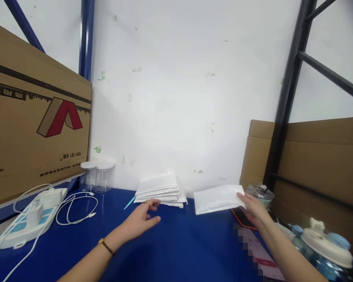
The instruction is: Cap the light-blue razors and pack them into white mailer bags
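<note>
My right hand (pixel 253 207) pinches the right end of a flat white packet (pixel 217 199), held up over the back right of the blue table (pixel 170 250). Against the wall at the back lies a stack of similar white packets (pixel 160 190). Just in front of that stack is my left hand (pixel 144 215), its fingers apart and nothing in them. A thin light-blue stick (pixel 130 202) pokes out from the stack's left side.
On the left are a white power strip (pixel 26 227), a white cable (pixel 67 209) and clear lidded jars (pixel 103 178). A large carton (pixel 38 113) stands behind them. To the right sit a lidded bottle (pixel 323 246), a pink printed sheet (pixel 260 252) and cardboard (pixel 320 168) behind a dark post.
</note>
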The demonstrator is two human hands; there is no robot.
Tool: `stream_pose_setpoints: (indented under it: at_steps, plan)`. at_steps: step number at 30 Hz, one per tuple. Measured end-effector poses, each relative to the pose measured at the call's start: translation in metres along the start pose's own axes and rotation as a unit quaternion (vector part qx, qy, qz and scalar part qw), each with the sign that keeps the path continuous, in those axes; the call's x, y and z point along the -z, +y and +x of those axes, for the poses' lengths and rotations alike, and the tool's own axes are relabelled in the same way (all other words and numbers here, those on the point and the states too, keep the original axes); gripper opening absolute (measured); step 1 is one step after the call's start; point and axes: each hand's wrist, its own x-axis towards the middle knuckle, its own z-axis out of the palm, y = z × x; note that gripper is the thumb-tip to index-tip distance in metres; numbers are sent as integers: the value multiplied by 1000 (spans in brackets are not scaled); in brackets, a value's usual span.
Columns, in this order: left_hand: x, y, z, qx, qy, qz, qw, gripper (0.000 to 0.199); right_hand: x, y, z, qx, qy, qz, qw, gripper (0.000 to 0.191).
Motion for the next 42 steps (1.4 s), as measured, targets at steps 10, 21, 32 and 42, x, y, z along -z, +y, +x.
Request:
stream_pose_setpoints:
  at_steps: [10, 21, 32, 42]
  plan:
    - [56, -72, 117, -57, 30, 406, 911, 58, -19, 82, 81, -36, 59, -308, 949, 6]
    - [52, -59, 137, -60, 36, 512, 856, 44, -51, 82, 75, 30, 57, -570, 819, 52]
    - [4, 25, 70, -130, 18, 484, 865, 37, -120, 7, -56, 360, -121, -377, 845, 60]
    - [-33, 9, 7, -55, -193, 326, 924, 99, -76, 39, -81, 428, -347, -320, 771, 44]
